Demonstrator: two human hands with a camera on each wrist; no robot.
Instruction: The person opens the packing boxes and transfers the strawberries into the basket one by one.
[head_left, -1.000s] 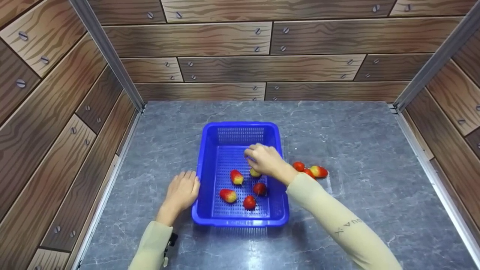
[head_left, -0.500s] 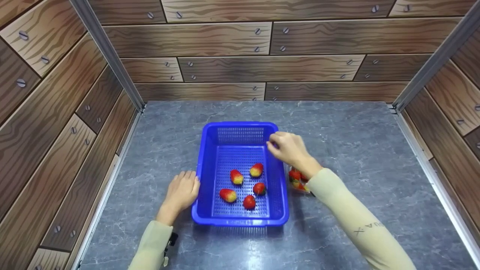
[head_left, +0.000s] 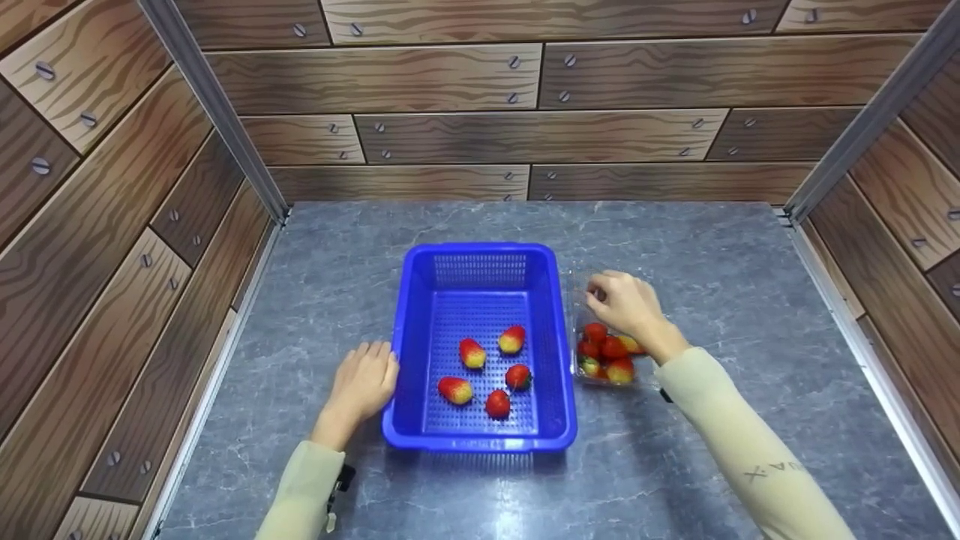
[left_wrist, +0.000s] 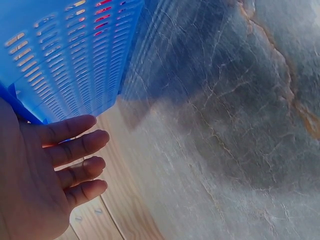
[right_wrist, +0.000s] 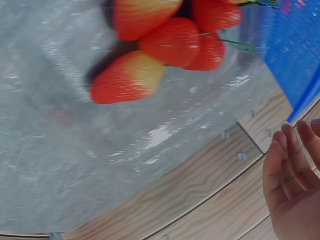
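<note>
A blue plastic basket (head_left: 480,443) stands in the middle of the table, with several red and yellow strawberries (head_left: 472,353) spread over its floor. My left hand (head_left: 366,382) rests at the basket's left rim, its fingers relaxed along the outside, as the left wrist view shows. To the right of the basket is a clear plastic box (head_left: 604,383) with more strawberries (head_left: 615,347) heaped in its near part. Over the far part of this box hovers my right hand (head_left: 626,304), its fingers loosely bent and nothing between them. In the right wrist view the strawberries (right_wrist: 127,80) lie below that hand (right_wrist: 297,185).
The grey marbled tabletop (head_left: 360,277) is enclosed by wood-patterned panels (head_left: 450,139) at the back and on both sides. Metal strips (head_left: 870,352) run along its side edges. The basket's right rim stands close beside the clear box.
My right hand has let go of a strawberry in the basket and moved right, over the rim, to above the clear box. The left hand has stayed in place.
</note>
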